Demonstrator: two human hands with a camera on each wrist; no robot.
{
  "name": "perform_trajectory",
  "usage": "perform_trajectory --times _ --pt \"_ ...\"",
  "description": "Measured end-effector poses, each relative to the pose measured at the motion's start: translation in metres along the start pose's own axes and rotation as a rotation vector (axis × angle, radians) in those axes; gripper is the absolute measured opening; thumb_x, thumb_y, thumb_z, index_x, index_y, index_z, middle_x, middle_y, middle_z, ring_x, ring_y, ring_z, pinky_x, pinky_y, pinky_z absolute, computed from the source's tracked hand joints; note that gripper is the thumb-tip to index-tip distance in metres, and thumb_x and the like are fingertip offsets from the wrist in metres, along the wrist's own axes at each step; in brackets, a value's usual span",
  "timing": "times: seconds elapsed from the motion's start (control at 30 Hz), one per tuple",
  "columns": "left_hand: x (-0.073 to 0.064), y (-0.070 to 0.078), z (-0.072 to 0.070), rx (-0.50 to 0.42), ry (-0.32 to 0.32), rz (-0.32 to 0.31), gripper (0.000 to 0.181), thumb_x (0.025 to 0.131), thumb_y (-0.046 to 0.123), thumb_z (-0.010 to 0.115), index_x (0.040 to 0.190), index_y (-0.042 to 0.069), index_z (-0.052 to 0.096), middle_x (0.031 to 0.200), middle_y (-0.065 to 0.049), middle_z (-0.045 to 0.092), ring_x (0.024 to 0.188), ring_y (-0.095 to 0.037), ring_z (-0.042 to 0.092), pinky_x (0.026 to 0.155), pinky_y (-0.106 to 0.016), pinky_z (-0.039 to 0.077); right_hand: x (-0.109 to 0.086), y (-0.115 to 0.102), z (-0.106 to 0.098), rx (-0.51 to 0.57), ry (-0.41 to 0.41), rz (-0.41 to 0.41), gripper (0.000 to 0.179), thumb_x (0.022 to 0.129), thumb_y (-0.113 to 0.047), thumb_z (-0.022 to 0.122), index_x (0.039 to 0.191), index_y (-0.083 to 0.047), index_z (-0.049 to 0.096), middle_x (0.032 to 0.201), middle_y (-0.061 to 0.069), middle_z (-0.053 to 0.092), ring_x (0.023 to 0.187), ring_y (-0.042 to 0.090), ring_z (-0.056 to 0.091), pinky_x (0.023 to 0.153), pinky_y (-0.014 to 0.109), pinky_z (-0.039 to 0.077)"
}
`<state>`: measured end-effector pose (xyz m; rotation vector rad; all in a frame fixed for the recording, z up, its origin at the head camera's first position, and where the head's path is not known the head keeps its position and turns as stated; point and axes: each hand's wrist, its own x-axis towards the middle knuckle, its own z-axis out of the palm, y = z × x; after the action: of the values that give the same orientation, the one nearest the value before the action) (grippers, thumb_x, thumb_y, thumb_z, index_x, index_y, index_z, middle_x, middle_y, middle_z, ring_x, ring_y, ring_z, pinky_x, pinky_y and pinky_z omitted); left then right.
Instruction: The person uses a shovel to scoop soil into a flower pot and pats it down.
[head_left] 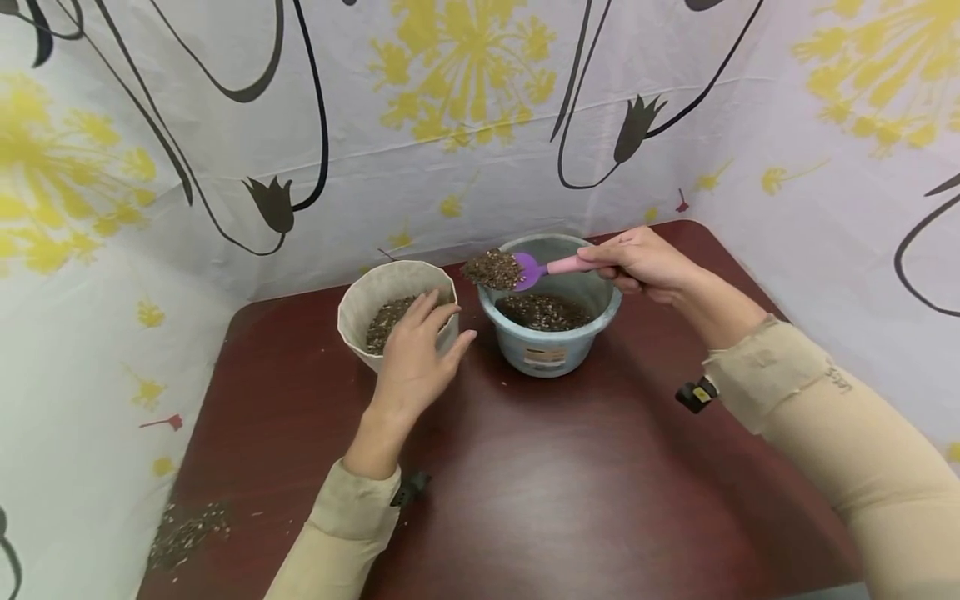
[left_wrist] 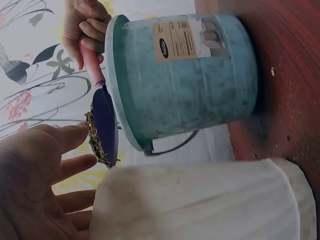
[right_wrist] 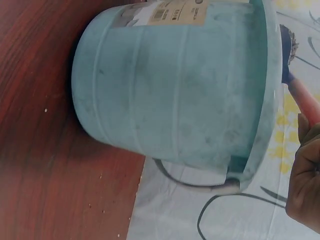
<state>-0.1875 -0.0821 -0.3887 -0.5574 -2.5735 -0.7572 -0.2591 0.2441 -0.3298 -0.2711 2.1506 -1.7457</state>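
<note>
My right hand (head_left: 641, 262) grips the pink handle of a small purple trowel (head_left: 531, 272). Dark potting soil (head_left: 492, 270) is heaped on its blade, which is above the left rim of a blue bucket (head_left: 543, 354). More soil lies inside that bucket. My left hand (head_left: 416, 358) is over the near right rim of a white ribbed pot (head_left: 360, 312), its fingers extended and spread. Soil partly fills this pot too. In the left wrist view the loaded trowel (left_wrist: 105, 120) points toward the white pot (left_wrist: 200, 200), close to the left fingertips.
Both containers stand on a dark red-brown table (head_left: 570, 467) near its back edge. Spilled soil (head_left: 187, 533) lies at the table's left edge. A patterned curtain (head_left: 480, 192) hangs behind and at the sides. The bucket has a thin handle (right_wrist: 192, 185).
</note>
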Motion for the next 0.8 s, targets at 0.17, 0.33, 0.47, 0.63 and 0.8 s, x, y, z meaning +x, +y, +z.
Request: perform_trajectory --times 0.17,0.33,0.47,0.63,0.8 --pt "-0.005 -0.010 -0.006 0.008 0.005 -0.018 0.041 0.092 0.032 0.075 0.125 0.007 0.070 0.142 -0.022 0.057 0.137 -0.039 0.048 0.114 -0.050 0.038 0.011 -0.002 0.012 0.007 -0.021 0.000 0.032 0.098 -0.029 0.069 0.090 0.001 0.078 0.077 -0.002 0.069 0.046 0.012 0.014 0.042 0.028 0.013" --pt "-0.013 -0.018 -0.013 0.014 0.011 -0.057 0.042 0.092 0.032 0.075 0.125 0.007 0.070 0.144 -0.021 0.056 0.138 -0.037 0.048 0.114 -0.049 0.038 0.020 -0.005 0.024 -0.009 -0.036 -0.013 0.034 0.097 -0.030 0.070 0.085 0.000 0.077 0.103 0.002 0.077 0.047 0.013 0.013 0.042 0.027 0.015" --pt "-0.019 -0.024 -0.018 0.026 0.016 -0.101 0.045 0.092 0.036 0.075 0.127 0.008 0.069 0.147 -0.021 0.052 0.138 -0.036 0.048 0.111 -0.052 0.041 0.025 -0.009 0.035 -0.013 -0.051 -0.018 0.035 0.097 -0.032 0.070 0.081 0.000 0.075 0.112 0.003 0.076 0.048 0.013 0.014 0.043 0.026 0.016" --pt "-0.027 -0.034 -0.026 0.046 0.035 -0.168 0.050 0.091 0.041 0.075 0.129 0.010 0.067 0.154 -0.021 0.044 0.134 -0.043 0.050 0.104 -0.059 0.044 0.036 -0.013 0.051 -0.059 -0.056 -0.045 0.030 0.096 -0.034 0.071 0.101 -0.007 0.081 0.113 0.003 0.075 0.047 0.011 0.017 0.042 0.024 0.019" --pt "-0.035 -0.043 -0.032 0.094 0.048 -0.235 0.057 0.090 0.047 0.073 0.131 0.007 0.065 0.154 -0.026 0.042 0.135 -0.047 0.045 0.111 -0.060 0.035 0.044 -0.015 0.065 -0.149 -0.039 -0.084 0.029 0.094 -0.041 0.072 0.109 -0.018 0.081 0.092 0.002 0.078 0.043 0.011 0.022 0.041 0.024 0.021"
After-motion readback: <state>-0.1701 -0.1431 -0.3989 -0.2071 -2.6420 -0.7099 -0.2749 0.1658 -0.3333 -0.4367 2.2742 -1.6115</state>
